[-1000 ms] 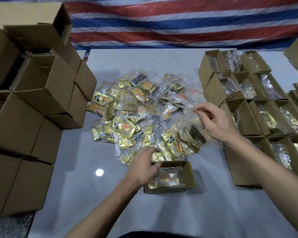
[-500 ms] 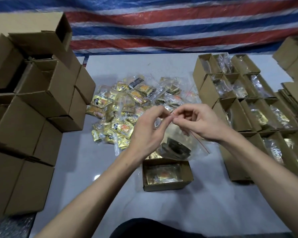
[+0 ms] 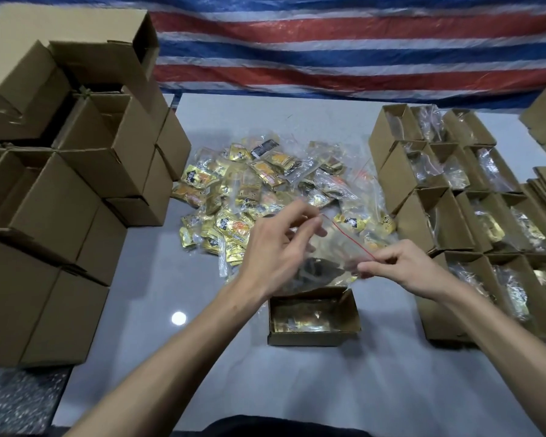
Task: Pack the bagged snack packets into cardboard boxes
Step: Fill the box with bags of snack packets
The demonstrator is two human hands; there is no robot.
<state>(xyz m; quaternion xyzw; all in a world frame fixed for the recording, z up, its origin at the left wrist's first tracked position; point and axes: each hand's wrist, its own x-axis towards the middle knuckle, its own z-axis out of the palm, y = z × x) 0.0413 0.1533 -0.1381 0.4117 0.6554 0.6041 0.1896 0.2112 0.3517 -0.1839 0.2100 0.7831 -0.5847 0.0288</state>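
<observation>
Bagged snack packets (image 3: 322, 266), head view: held just above the open cardboard box (image 3: 314, 339) on the counter (image 3: 360, 389). The right grip (image 3: 401, 266) pinches one end of the red seal (image 3: 350, 236). The left grip (image 3: 275, 247), blurred, pinches the other. A loose packet pile (image 3: 265, 190) lies behind.

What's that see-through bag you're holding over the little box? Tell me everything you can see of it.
The clear plastic bag is thin and glossy, with a red seal strip along its top edge, sloping down to the right. Gold and dark packets show through its lower part. The right hand pinches the strip's right end; the left hand is at the other end, its grip too blurred to judge. The bag hangs just above the open cardboard box.
</observation>
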